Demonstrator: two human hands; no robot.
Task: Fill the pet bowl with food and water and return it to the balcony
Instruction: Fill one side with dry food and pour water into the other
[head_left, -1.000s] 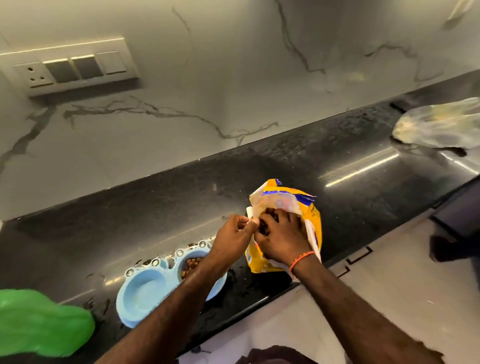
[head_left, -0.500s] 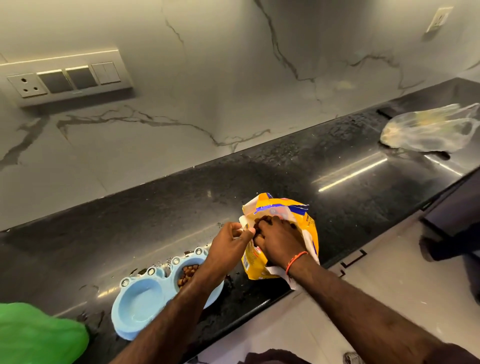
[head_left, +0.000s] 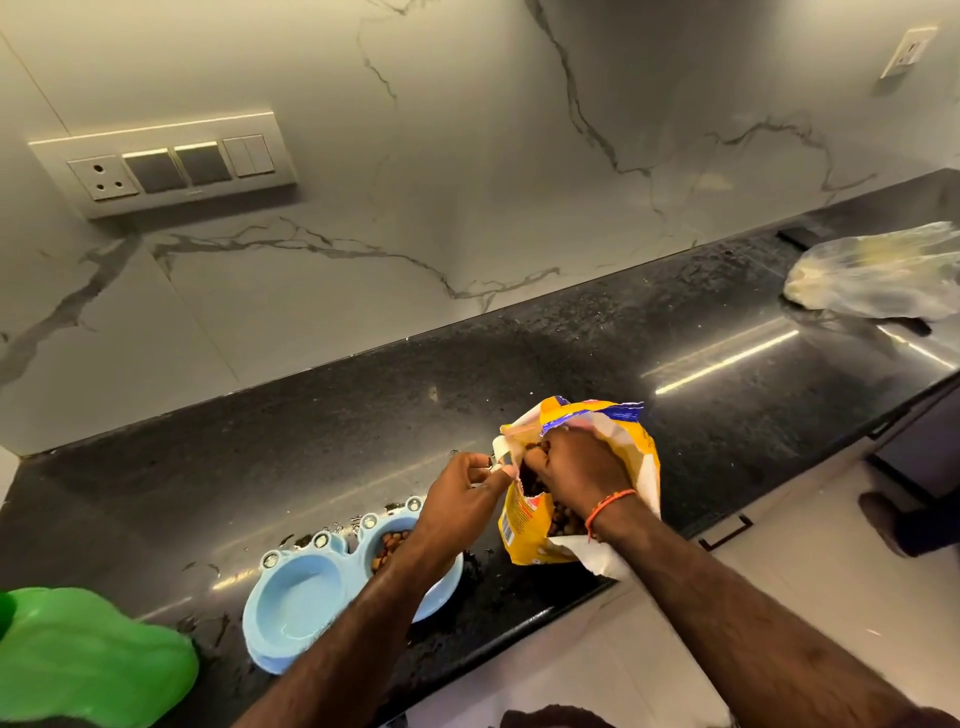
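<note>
Here, left hand (head_left: 470, 493) pinching food bag (head_left: 641, 467) rim, right hand (head_left: 576, 467) inside — fingers curled on kibble.

Right hand (head_left: 576, 467): fingertips sunk in the food bag (head_left: 644, 457), out of sight; whether they hold kibble cannot be told.
Bowl (head_left: 301, 603): right compartment largely covered by the left forearm (head_left: 395, 587); kibble level unclear.
Bag print: too small to read.
Green shape (head_left: 88, 660): cut off by left and bottom edges, unidentifiable.
Plastic bag (head_left: 878, 280): cut off at right edge, contents blurred.
</note>
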